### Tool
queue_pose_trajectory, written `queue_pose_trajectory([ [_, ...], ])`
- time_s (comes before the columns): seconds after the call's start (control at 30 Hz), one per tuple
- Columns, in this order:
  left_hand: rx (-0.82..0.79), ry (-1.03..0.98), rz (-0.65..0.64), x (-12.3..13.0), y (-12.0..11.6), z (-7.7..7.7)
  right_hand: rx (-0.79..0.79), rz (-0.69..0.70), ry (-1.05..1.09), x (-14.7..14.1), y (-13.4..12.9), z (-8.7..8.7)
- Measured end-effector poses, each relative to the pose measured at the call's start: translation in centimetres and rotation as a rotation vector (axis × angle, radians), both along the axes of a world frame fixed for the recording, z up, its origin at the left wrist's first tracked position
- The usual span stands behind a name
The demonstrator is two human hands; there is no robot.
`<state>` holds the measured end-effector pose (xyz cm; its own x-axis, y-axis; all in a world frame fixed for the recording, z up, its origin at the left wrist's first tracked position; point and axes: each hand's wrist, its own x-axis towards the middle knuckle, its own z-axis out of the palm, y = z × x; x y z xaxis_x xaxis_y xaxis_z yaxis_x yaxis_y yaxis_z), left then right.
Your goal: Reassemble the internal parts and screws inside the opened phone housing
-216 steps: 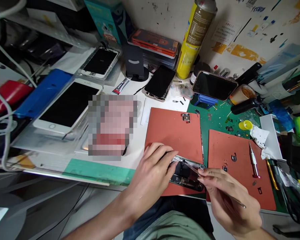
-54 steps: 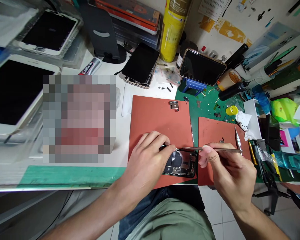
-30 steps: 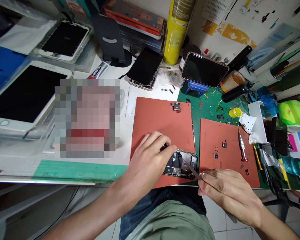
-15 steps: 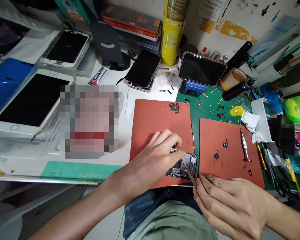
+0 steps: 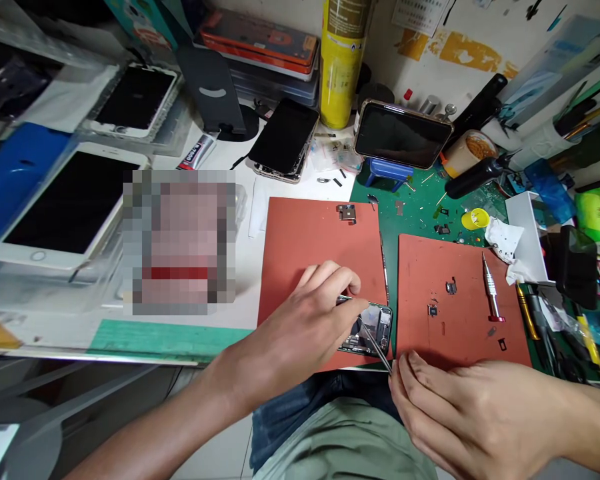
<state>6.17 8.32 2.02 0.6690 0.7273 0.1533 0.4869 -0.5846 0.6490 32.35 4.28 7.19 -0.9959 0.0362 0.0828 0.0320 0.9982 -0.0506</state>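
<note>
An opened phone (image 5: pixel 383 327) with its inner parts bare lies at the front of the left red mat (image 5: pixel 300 247). My left hand (image 5: pixel 320 310) covers its left part, with curled fingers and the thumb along its far edge; the grip underneath is partly hidden. In my right hand (image 5: pixel 460 407) is a pair of metal tweezers (image 5: pixel 378 348), pinched between thumb and fingers. The tips reach into the phone, close to my left thumb; what they touch is too small to tell. A small metal phone part (image 5: pixel 347 213) lies near the mat's far edge.
The right red mat (image 5: pixel 465 333) bears a screwdriver (image 5: pixel 491 290) and several tiny parts. Behind stand a phone on a blue stand (image 5: pixel 403 137) and a yellow spray can (image 5: pixel 341 73). White phones (image 5: pixel 70 207) and a blurred patch (image 5: pixel 183 240) are at left.
The tweezer tips have shifted slightly left inside the phone. My left hand stays in nearly the same place on it. The whole view has moved a little.
</note>
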Motion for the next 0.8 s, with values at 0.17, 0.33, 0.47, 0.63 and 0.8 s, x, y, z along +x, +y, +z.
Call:
queue_pose_trajectory([
  [0.17, -0.733, -0.330, 0.470, 1.3, -5.7, 1.1, -0.011, -0.016, -0.034, -0.1, 0.1, 0.6],
  [0.33, -1.532, -0.531, 0.509, 4.0, -9.4, 0.8, 0.008, 0.003, -0.056, -0.5, 0.1, 1.0],
  [0.47, -1.574, -0.638, 0.598, 5.6, -8.7, 0.6, 0.031, 0.045, -0.099, -1.1, 0.0, 1.5],
  [0.63, -1.577, -0.728, 0.667, 6.2, -8.0, 0.9, 0.068, 0.044, -0.135, -1.6, 0.0, 1.7],
  [0.8, -1.572, -0.753, 0.682, 6.3, -8.1, 0.5, 0.057, 0.011, -0.135, -1.6, 0.2, 1.8],
])
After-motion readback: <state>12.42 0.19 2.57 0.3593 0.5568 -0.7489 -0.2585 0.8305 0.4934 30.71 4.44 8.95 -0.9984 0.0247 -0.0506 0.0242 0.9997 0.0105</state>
